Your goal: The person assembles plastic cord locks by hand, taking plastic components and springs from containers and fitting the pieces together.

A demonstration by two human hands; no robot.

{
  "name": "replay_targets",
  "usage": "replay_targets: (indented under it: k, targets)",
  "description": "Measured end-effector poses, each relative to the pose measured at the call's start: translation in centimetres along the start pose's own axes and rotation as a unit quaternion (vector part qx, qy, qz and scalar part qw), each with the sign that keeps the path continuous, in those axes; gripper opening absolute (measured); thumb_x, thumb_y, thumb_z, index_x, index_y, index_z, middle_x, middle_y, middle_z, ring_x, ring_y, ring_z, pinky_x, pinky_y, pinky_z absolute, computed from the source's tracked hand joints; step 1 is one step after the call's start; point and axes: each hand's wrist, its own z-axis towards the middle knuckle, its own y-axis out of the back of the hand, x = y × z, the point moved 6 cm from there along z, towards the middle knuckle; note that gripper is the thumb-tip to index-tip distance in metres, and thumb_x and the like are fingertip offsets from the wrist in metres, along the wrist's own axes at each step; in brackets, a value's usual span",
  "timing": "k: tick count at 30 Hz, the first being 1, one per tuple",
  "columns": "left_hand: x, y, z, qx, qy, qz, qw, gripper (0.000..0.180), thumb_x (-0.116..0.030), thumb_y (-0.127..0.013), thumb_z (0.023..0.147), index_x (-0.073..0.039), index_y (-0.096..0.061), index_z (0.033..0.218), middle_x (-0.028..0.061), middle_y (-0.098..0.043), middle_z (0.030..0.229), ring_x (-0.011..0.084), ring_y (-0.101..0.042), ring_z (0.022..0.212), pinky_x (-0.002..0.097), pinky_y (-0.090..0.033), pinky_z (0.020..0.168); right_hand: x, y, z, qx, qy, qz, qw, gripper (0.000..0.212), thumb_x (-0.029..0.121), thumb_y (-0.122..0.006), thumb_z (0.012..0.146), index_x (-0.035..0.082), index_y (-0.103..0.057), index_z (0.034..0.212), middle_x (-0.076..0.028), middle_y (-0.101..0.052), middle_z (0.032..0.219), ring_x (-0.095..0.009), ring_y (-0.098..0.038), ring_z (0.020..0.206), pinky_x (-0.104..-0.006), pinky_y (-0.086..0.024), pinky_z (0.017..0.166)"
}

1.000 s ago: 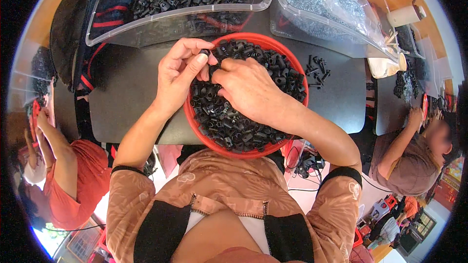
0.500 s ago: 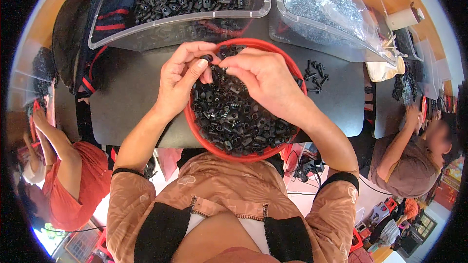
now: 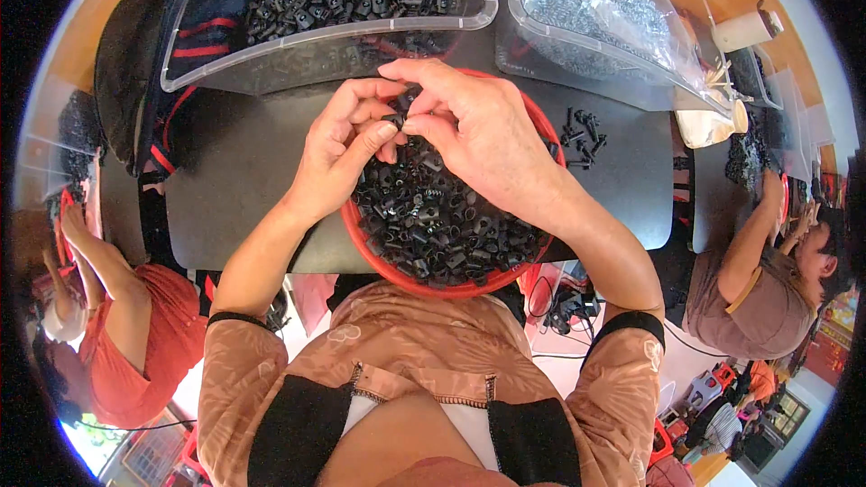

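Over the red basin [image 3: 397, 276], my two hands meet at a small black plastic cord lock [image 3: 395, 120]. My left hand [image 3: 343, 149] pinches it between thumb and fingers. From the other side, my right hand [image 3: 483, 131] has its thumb and curled fingers pressed against the same piece, its index finger reaching over the top. My fingertips hide most of the cord lock. Below them, the basin holds a heap of loose black cord lock parts [image 3: 442, 225] with a few metal springs [image 3: 435, 192] among them.
Behind stand a clear bin of black parts [image 3: 329, 29] and a clear bin of springs [image 3: 577, 36]. Several black plungers [image 3: 585, 137] lie on the dark table [image 3: 234, 207]. A dark bag [image 3: 135, 63] is at left. Other people work on both sides.
My right hand has shifted slightly up and left, its fingers now curled over the cord lock. The left fingers have closed in around it. The person at right has moved their head and arm.
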Motion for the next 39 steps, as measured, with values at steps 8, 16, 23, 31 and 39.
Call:
replay_targets:
  k: [8,16,23,31,39]
  targets:
    - [-0.8,-1.0,-0.4,0.096,-0.017,-0.080,0.992,0.037,-0.012,-0.054,0.093,-0.001,-0.040,0.126,0.0077,-0.061,0.090,0.0104,-0.057,0.074,0.0228,-0.048,0.067,-2.8,-0.9,0.5,0.168,-0.151,0.230,0.947,0.035,0.006,-0.074,0.075,0.001,-0.061,0.107,-0.001,-0.064,0.073,-0.005,-0.059,0.069,-0.0207,-0.046,0.064]
    - [-1.0,0.6,0.3,0.026,-0.042,-0.142,0.989,0.028,-0.013,-0.055,0.093,-0.001,-0.048,0.117,0.0096,-0.062,0.094,0.0115,-0.057,0.076,0.0250,-0.047,0.073,-2.5,3.7,-0.8,0.053,-0.047,-0.138,0.988,0.008,0.012,-0.068,0.076,0.004,-0.067,0.077,-0.011,-0.062,0.071,-0.026,-0.062,0.065,-0.0351,-0.048,0.061]
    - [-0.4,0.7,0.3,0.021,-0.038,-0.129,0.991,0.017,-0.012,-0.055,0.093,-0.002,-0.055,0.106,0.0089,-0.063,0.094,0.0109,-0.057,0.076,0.0237,-0.047,0.072,-2.2,2.0,-3.1,0.122,0.004,-0.273,0.954,0.012,0.007,-0.056,0.075,0.004,-0.067,0.078,-0.015,-0.057,0.081,-0.034,-0.061,0.073,-0.0432,-0.050,0.066]
    - [-0.2,0.1,0.3,0.011,-0.007,-0.099,0.995,0.019,-0.017,-0.058,0.091,-0.002,-0.054,0.101,0.0083,-0.061,0.090,0.0113,-0.053,0.073,0.0240,-0.045,0.069,-1.9,0.6,-3.1,0.213,0.074,-0.358,0.906,0.017,0.004,-0.058,0.073,0.006,-0.066,0.087,-0.009,-0.054,0.083,-0.026,-0.060,0.077,-0.0385,-0.047,0.068]
    - [-0.1,0.2,0.3,0.005,0.003,-0.094,0.996,0.021,-0.019,-0.059,0.091,-0.002,-0.053,0.102,0.0076,-0.061,0.090,0.0103,-0.053,0.071,0.0230,-0.045,0.067,-1.9,-0.2,-2.9,0.261,0.144,-0.402,0.866,0.014,0.012,-0.053,0.078,0.004,-0.064,0.080,-0.011,-0.060,0.084,-0.022,-0.064,0.073,-0.0358,-0.047,0.069]
